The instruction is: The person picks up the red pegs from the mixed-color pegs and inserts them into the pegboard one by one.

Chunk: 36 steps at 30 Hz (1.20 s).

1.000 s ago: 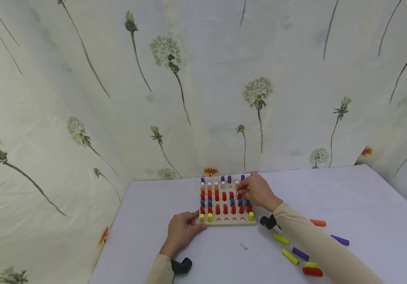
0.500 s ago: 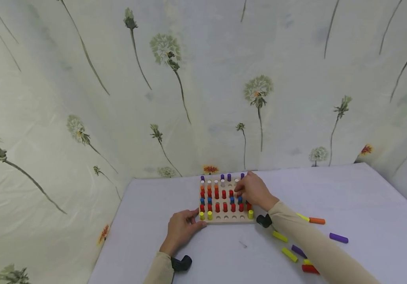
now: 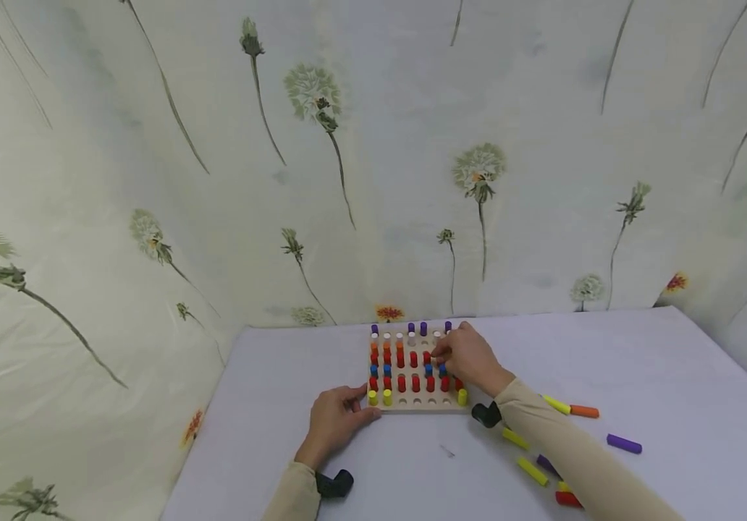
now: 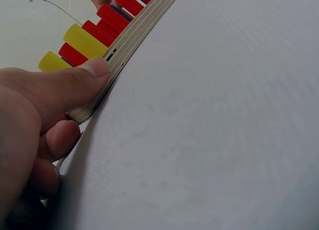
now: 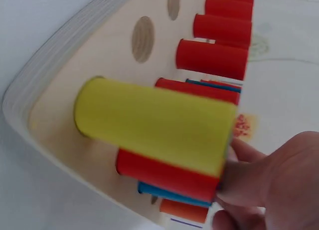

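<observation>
A wooden pegboard bears rows of coloured pegs, such as a yellow peg at its near right corner and a red peg in the row behind. My left hand grips the near left corner, thumb on the board's front edge, fingers around the side. Over the right part of the board, my right hand has its thumb and fingertips bent down among the red and blue pegs. Its fingertips are hidden behind pegs in the right wrist view, so I cannot tell whether they hold a peg.
Loose pegs lie right of the board, partly under the right sleeve: an orange peg, a purple peg, a yellow peg and a red peg among them. Behind the white-covered table hangs a dandelion-patterned curtain.
My right hand has shifted slightly over the right side of the board. A loose yellow peg beside the orange one has come out from behind the right sleeve. The left hand keeps its grip.
</observation>
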Available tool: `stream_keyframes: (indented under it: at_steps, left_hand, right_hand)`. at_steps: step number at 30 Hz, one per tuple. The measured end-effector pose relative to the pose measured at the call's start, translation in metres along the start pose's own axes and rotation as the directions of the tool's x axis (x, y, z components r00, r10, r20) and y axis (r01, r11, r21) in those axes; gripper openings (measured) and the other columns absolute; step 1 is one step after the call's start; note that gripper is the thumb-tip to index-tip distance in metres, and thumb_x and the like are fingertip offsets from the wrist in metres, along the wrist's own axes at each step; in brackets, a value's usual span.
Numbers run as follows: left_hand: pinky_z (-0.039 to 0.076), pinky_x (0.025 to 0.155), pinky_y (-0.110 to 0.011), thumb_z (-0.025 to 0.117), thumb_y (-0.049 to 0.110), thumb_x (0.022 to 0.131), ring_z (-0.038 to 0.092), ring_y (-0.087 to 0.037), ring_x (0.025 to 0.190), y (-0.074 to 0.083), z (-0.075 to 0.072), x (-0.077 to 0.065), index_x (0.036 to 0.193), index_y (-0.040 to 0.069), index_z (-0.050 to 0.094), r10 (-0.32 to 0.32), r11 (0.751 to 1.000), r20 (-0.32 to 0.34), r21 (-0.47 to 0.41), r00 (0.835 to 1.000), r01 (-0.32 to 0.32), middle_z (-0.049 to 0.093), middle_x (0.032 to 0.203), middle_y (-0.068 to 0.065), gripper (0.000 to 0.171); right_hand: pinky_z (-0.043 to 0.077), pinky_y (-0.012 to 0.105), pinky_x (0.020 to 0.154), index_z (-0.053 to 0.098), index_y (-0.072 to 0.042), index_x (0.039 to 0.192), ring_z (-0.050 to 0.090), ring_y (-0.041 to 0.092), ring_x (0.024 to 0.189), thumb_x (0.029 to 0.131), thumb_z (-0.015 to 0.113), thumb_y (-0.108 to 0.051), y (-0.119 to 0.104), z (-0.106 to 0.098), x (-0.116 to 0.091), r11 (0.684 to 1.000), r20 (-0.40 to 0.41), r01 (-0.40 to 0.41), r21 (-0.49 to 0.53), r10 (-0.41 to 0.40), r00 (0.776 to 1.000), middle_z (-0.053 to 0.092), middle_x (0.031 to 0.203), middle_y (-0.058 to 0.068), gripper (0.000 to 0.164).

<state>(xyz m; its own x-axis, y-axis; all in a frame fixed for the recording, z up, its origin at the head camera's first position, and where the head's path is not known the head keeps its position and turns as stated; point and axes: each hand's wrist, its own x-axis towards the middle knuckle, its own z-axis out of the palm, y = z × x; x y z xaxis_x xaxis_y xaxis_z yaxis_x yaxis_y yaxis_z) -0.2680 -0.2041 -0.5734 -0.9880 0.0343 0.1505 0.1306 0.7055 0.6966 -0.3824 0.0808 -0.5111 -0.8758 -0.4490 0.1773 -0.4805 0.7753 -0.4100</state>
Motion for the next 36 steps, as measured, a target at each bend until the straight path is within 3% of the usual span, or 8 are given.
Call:
stream_keyframes:
  at_steps: [3, 8, 14, 19, 24, 27, 31, 36]
  left_hand:
    - [0.032, 0.058, -0.023, 0.088, 0.046, 0.085, 0.044, -0.004, 0.061, 0.002, 0.004, 0.0, 0.13, 0.013, 0.077, -0.013, 1.0, 0.018, -0.001, 1.0, 0.013, 0.057, 0.071, 0.012, 0.057]
    - [0.034, 0.06, -0.023, 0.088, 0.046, 0.086, 0.046, -0.004, 0.063, 0.004, 0.008, 0.002, 0.131, 0.015, 0.077, -0.015, 1.0, 0.022, 0.003, 1.0, 0.015, 0.058, 0.071, 0.013, 0.056]
    - [0.035, 0.063, -0.024, 0.087, 0.049, 0.085, 0.048, -0.005, 0.065, 0.006, 0.009, 0.004, 0.132, 0.016, 0.076, -0.015, 1.0, 0.027, 0.008, 1.0, 0.015, 0.058, 0.071, 0.013, 0.058]
    - [0.035, 0.064, -0.024, 0.086, 0.051, 0.086, 0.048, -0.005, 0.066, 0.004, 0.004, 0.002, 0.133, 0.017, 0.076, -0.032, 0.999, 0.019, 0.041, 0.999, 0.032, 0.058, 0.071, 0.014, 0.059]
    - [0.035, 0.063, -0.024, 0.087, 0.05, 0.086, 0.047, -0.005, 0.066, 0.001, 0.001, 0.002, 0.132, 0.017, 0.076, -0.043, 0.998, 0.016, 0.037, 0.999, 0.043, 0.058, 0.072, 0.013, 0.058]
    - [0.035, 0.063, -0.024, 0.086, 0.051, 0.086, 0.047, -0.006, 0.066, 0.002, 0.0, 0.001, 0.132, 0.016, 0.076, -0.038, 0.999, 0.016, 0.024, 0.999, 0.038, 0.059, 0.072, 0.013, 0.059]
    - [0.035, 0.063, -0.024, 0.087, 0.051, 0.085, 0.047, -0.006, 0.065, 0.002, 0.001, 0.0, 0.131, 0.016, 0.077, -0.036, 0.999, 0.01, 0.018, 0.999, 0.036, 0.059, 0.072, 0.013, 0.059]
    - [0.034, 0.06, -0.024, 0.088, 0.049, 0.085, 0.046, -0.005, 0.062, 0.001, 0.002, -0.001, 0.13, 0.015, 0.077, -0.032, 0.999, 0.005, 0.016, 0.999, 0.031, 0.058, 0.071, 0.012, 0.057]
  right_hand:
    - [0.042, 0.038, 0.08, 0.087, -0.013, 0.097, 0.054, 0.021, 0.087, 0.09, 0.08, -0.003, 0.009, -0.005, -0.004, 0.998, 0.014, 0.053, 0.016, -0.054, 0.998, 0.081, 0.091, -0.001, 0.014]
    - [0.047, 0.054, 0.095, 0.086, -0.009, 0.103, 0.076, 0.025, 0.092, 0.09, 0.081, -0.001, 0.019, -0.022, -0.014, 0.977, -0.085, 0.188, 0.103, -0.18, 0.98, 0.083, 0.095, 0.003, 0.016]
    - [0.04, 0.038, 0.079, 0.087, -0.012, 0.101, 0.067, 0.023, 0.085, 0.087, 0.084, -0.002, 0.027, -0.057, -0.045, 0.979, -0.144, 0.185, 0.088, -0.172, 0.975, 0.082, 0.093, 0.0, 0.017]
    - [0.035, 0.031, 0.072, 0.087, -0.022, 0.099, 0.049, 0.012, 0.083, 0.088, 0.084, -0.005, 0.032, -0.078, -0.083, 0.989, -0.078, 0.135, 0.061, -0.13, 0.988, 0.076, 0.088, -0.012, 0.02]
    - [0.038, 0.026, 0.069, 0.087, -0.026, 0.097, 0.048, 0.01, 0.083, 0.087, 0.086, -0.008, 0.038, -0.091, -0.125, 0.992, 0.025, 0.12, 0.035, -0.121, 0.992, 0.071, 0.087, -0.02, 0.02]
    - [0.039, 0.025, 0.067, 0.086, -0.029, 0.094, 0.05, 0.01, 0.083, 0.086, 0.087, -0.012, 0.041, -0.096, -0.15, 0.995, 0.118, 0.097, 0.012, -0.097, 0.988, 0.069, 0.086, -0.023, 0.018]
    - [0.043, 0.024, 0.07, 0.084, -0.036, 0.089, 0.05, 0.009, 0.087, 0.083, 0.091, -0.023, 0.045, -0.099, -0.181, 0.999, 0.238, 0.003, -0.046, 0.008, 0.971, 0.064, 0.083, -0.027, 0.016]
    - [0.043, 0.025, 0.071, 0.082, -0.043, 0.089, 0.046, 0.003, 0.089, 0.082, 0.091, -0.039, 0.052, -0.094, -0.217, 0.994, 0.254, -0.063, -0.088, 0.084, 0.963, 0.058, 0.08, -0.028, 0.012]
